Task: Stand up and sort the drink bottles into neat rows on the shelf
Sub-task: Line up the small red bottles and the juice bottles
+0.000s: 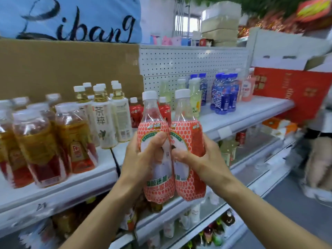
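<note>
Two pink-labelled bottles with white caps are held upright, side by side and touching, in front of the white shelf (pixel 251 112). Of these, the left pink bottle (pixel 152 141) is gripped by the left hand (pixel 142 159), its fingers curled round the label and the thumb across the front. Its neighbour, the right pink bottle (pixel 186 133), is gripped by the right hand (pixel 199 159) in the same way, thumb pressed near the seam where the two bottles meet.

Behind them on the shelf stand small red-labelled bottles (pixel 134 114). Left of those is a group of pale tea bottles (pixel 106 115) with white caps, and further left, nearest the shelf edge, amber tea bottles (pixel 45 144) with red lower labels. To the right stand pale yellow bottles (pixel 195 97), then blue bottles (pixel 224 94), then another pink bottle (pixel 248 88) beside a red carton (pixel 296 94). A cardboard sheet (pixel 62 69) leans behind the left groups, and perforated white backing (pixel 188 62) runs behind the rest. Lower shelves hold more bottles, blurred.
</note>
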Motion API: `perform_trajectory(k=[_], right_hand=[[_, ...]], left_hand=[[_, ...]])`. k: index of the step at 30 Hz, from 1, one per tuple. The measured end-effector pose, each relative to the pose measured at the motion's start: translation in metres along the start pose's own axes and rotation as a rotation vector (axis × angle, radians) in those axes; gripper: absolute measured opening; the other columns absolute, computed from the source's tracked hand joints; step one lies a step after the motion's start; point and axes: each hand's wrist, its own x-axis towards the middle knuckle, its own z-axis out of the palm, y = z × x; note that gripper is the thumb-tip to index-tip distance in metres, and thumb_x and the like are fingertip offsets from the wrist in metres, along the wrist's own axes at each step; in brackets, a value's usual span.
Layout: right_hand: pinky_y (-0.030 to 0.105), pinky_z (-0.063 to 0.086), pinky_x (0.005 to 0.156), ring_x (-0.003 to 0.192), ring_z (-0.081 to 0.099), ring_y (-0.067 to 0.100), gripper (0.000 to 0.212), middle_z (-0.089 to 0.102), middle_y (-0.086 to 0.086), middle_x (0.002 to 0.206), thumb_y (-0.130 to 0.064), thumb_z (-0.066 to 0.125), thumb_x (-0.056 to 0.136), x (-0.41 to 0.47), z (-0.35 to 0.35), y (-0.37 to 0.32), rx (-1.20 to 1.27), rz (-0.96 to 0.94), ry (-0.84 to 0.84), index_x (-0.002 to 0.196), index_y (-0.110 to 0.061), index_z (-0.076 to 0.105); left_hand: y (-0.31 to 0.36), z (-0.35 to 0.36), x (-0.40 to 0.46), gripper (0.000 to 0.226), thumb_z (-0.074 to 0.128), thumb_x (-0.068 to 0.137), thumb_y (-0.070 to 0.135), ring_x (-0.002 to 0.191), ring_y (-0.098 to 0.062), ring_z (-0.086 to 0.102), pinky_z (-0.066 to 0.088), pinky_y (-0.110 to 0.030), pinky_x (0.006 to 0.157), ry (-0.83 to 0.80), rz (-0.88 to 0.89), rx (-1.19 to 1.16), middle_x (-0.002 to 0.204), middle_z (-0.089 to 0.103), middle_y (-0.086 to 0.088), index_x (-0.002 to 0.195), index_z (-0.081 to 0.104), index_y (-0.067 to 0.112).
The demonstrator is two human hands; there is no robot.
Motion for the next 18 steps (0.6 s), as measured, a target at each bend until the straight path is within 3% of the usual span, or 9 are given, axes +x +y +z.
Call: perform_trajectory(k=[5, 11, 14, 18], right_hand=[[0.034, 0.059, 0.080, 0.094, 0.072, 0.014, 0.052, 0.074, -0.003, 0.103, -0.031, 0.080, 0.068, 0.030, -0.066, 0.022, -0.012, 0.005, 0.051, 0.116, -0.021, 0.061], [0.042, 0.059, 0.083, 0.093, 0.072, 0.015, 0.051, 0.074, -0.003, 0.101, -0.039, 0.080, 0.068, 0.095, -0.154, 0.049, -0.081, 0.001, 0.124, 0.113, -0.023, 0.062], [0.038, 0.058, 0.082, 0.093, 0.072, 0.015, 0.050, 0.074, -0.002, 0.101, -0.037, 0.079, 0.069, 0.133, -0.201, 0.057, -0.105, -0.014, 0.114, 0.113, -0.022, 0.062], [0.031, 0.059, 0.075, 0.090, 0.072, 0.016, 0.046, 0.074, 0.001, 0.100, -0.032, 0.077, 0.071, 0.178, -0.254, 0.070, -0.122, -0.035, 0.120, 0.112, -0.019, 0.062]], left_hand=[[-0.027, 0.062, 0.044, 0.041, 0.071, 0.081, 0.035, 0.092, -0.024, 0.074, 0.060, -0.041, 0.077, -0.067, -0.030, -0.024, 0.103, 0.076, -0.005, 0.117, 0.063, 0.017], [-0.061, 0.145, 0.121, 0.022, 0.061, 0.092, 0.028, 0.088, -0.021, 0.075, 0.060, -0.035, 0.071, -0.162, -0.038, -0.035, 0.099, 0.076, -0.003, 0.112, 0.063, 0.021], [-0.077, 0.186, 0.161, 0.029, 0.062, 0.090, 0.025, 0.080, -0.018, 0.075, 0.057, -0.024, 0.060, -0.170, -0.049, -0.067, 0.092, 0.077, -0.004, 0.115, 0.062, 0.011], [-0.096, 0.228, 0.209, 0.048, 0.064, 0.077, 0.044, 0.086, -0.023, 0.075, 0.059, -0.041, 0.075, -0.161, -0.036, -0.034, 0.098, 0.076, -0.004, 0.115, 0.061, 0.015]])
